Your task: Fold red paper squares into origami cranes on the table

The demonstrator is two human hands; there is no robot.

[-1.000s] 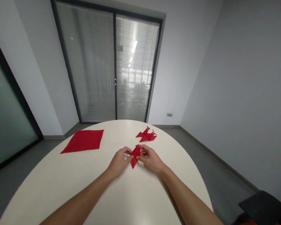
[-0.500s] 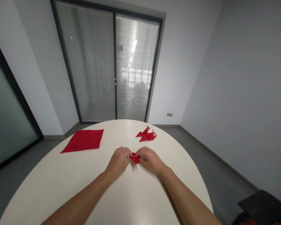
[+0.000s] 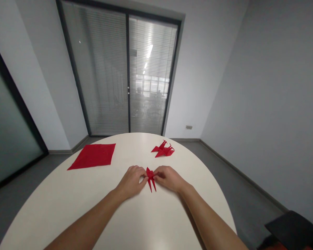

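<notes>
A small piece of folded red origami paper [image 3: 150, 175] is held between my two hands over the middle of the table. Two narrow points stick out of it toward me, and a wider folded part faces away. My left hand [image 3: 134, 180] pinches its left side between thumb and fingertips. On the opposite side, my right hand [image 3: 168, 178] pinches it too, with the fingers curled. Just beyond my right hand stand finished red origami cranes [image 3: 163, 150], close together; their exact number is hard to make out.
Flat red paper [image 3: 95, 156] lies at the left of the round white table [image 3: 135, 218]. A dark chair [image 3: 293, 229] stands beyond the table's edge at lower right. Behind the table are glass panels with blinds [image 3: 106, 76] and a white wall.
The folded paper has turned, and its two narrow points now show clearly toward me. Both hands have shifted slightly nearer; the cranes and flat paper have stayed put.
</notes>
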